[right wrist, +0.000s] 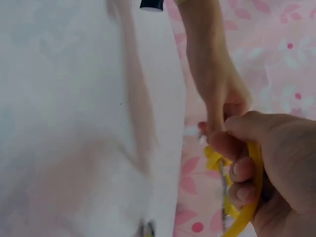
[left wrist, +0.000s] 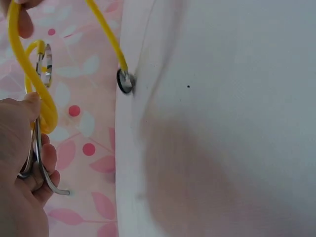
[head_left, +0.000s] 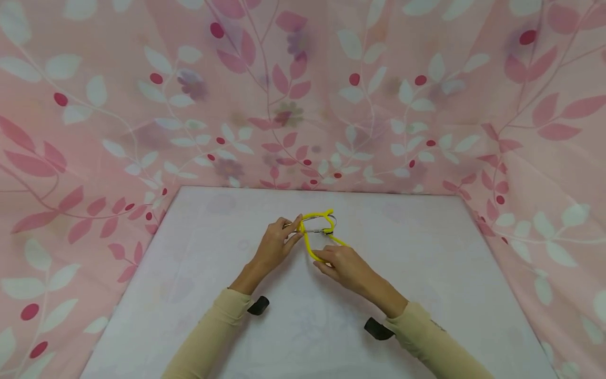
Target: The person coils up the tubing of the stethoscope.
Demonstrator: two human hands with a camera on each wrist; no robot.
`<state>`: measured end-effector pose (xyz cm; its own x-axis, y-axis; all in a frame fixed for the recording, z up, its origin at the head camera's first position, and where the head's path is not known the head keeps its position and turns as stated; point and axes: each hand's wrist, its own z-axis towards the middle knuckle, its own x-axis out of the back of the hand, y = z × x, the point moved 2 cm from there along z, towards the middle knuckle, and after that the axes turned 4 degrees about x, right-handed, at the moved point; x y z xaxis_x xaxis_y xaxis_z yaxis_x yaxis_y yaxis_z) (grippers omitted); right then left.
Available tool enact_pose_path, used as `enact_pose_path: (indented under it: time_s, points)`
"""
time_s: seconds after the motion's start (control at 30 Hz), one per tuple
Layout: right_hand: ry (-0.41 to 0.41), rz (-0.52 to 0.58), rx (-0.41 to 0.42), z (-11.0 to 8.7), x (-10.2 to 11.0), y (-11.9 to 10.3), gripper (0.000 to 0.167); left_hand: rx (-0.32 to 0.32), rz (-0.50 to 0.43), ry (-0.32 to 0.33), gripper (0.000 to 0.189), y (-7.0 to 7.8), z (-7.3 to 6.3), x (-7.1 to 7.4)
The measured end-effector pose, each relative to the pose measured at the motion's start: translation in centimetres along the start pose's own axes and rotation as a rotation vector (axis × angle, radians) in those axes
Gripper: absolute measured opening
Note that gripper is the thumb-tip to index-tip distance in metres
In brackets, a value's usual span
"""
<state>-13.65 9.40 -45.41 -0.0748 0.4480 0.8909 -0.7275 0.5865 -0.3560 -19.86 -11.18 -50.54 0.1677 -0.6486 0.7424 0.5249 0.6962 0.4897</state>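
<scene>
A stethoscope with yellow tubing (head_left: 308, 246) is held above the white table between both hands. My left hand (head_left: 273, 243) grips its metal ear tubes (left wrist: 38, 157) where the tubing is wrapped round them, thumb against the yellow coil (left wrist: 48, 116). Below the fingers in the left wrist view, one curved metal end pokes out. My right hand (head_left: 344, 265) holds a length of the tubing, with fingers curled round it in the right wrist view. From the loose stretch of tube hangs the chest piece (left wrist: 126, 82), a dark-rimmed disc; the right hand hides part of that tube in the head view.
The white-covered table (head_left: 227, 337) spreads below both arms. A pink leaf-patterned cloth (head_left: 312, 105) rises behind it and along both sides. Dark wrist-worn devices (head_left: 379, 329) show under the beige sleeves (head_left: 208, 331).
</scene>
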Motion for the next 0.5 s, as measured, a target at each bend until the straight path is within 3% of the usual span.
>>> enact_pose_path:
  time_s: [0.17,0.33,0.5]
  points:
    - [-0.018,-0.065,0.047,0.1,1.3,-0.7,0.025,-0.02,0.007,-0.039,0.056,-0.1,-0.1,-0.3]
    - [0.049,-0.175,0.056,0.7,2.6,-0.2,0.023,-0.054,0.047,-0.089,0.055,0.1,-0.1,-0.6]
    - [0.128,-0.189,0.042,1.6,3.7,1.0,0.02,-0.132,0.025,-0.093,0.054,0.8,-0.1,-0.6]
